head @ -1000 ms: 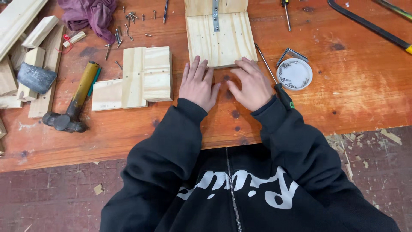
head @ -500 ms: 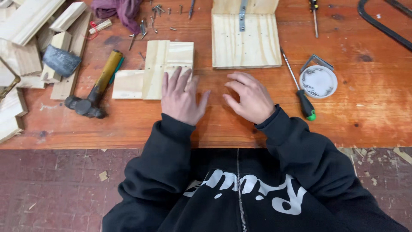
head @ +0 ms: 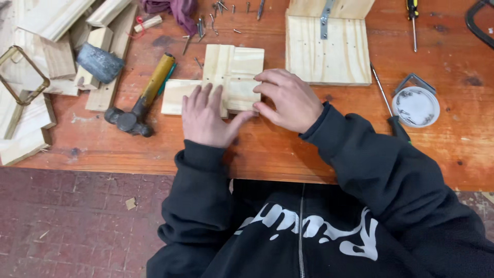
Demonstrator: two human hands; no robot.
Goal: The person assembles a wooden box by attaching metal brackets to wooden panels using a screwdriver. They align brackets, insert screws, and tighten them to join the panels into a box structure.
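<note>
A small piece made of pale wooden boards lies on the red-brown workbench. My left hand rests flat on its near left part, fingers spread. On the piece's right edge my right hand has its fingers curled, the thumb at the near corner. A larger pale board with a metal hinge lies just beyond my right hand.
A hammer with a yellow handle lies left of the boards. Wood offcuts are piled at the far left. Loose nails lie at the back. A screwdriver and a round lidded container sit on the right.
Both hands moved left from the bare bench in front of the hinged board onto the small wooden piece. The view shifted with them.
</note>
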